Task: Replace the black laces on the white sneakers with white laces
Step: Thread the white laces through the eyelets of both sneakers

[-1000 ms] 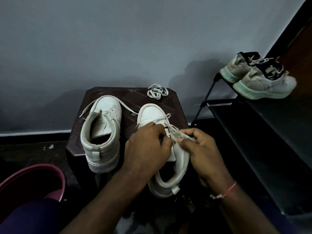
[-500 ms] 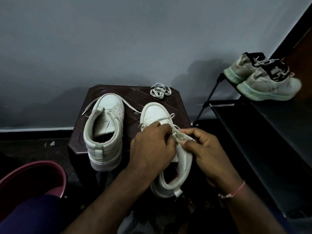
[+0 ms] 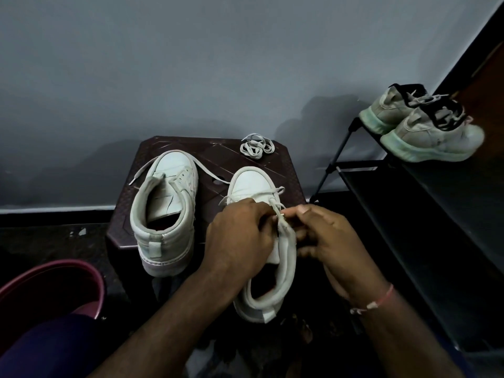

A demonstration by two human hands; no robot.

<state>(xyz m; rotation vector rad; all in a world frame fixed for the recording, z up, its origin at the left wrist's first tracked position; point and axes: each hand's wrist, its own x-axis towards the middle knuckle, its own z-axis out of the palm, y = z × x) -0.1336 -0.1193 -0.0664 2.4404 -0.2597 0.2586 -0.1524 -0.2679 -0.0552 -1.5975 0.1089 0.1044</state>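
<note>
Two white high-top sneakers stand on a dark brown stool (image 3: 169, 144). The left sneaker (image 3: 163, 214) has a loose white lace (image 3: 210, 174) trailing from its toe area. The right sneaker (image 3: 270, 268) hangs partly over the stool's near edge. My left hand (image 3: 237, 238) grips its tongue area, fingers curled over the lacing. My right hand (image 3: 327, 238) pinches a white lace (image 3: 281, 218) at the shoe's right eyelets. A bundled white lace (image 3: 256, 146) lies at the stool's far edge.
A black shoe rack (image 3: 425, 214) stands on the right, with a pair of pale sneakers (image 3: 425, 129) with black laces on its top shelf. A maroon plastic tub (image 3: 51, 290) sits at lower left. A grey wall rises behind the stool.
Both hands stay on the right sneaker. My right fingers have shifted slightly up along the lace, closer to my left hand. The camera has tilted a little.
</note>
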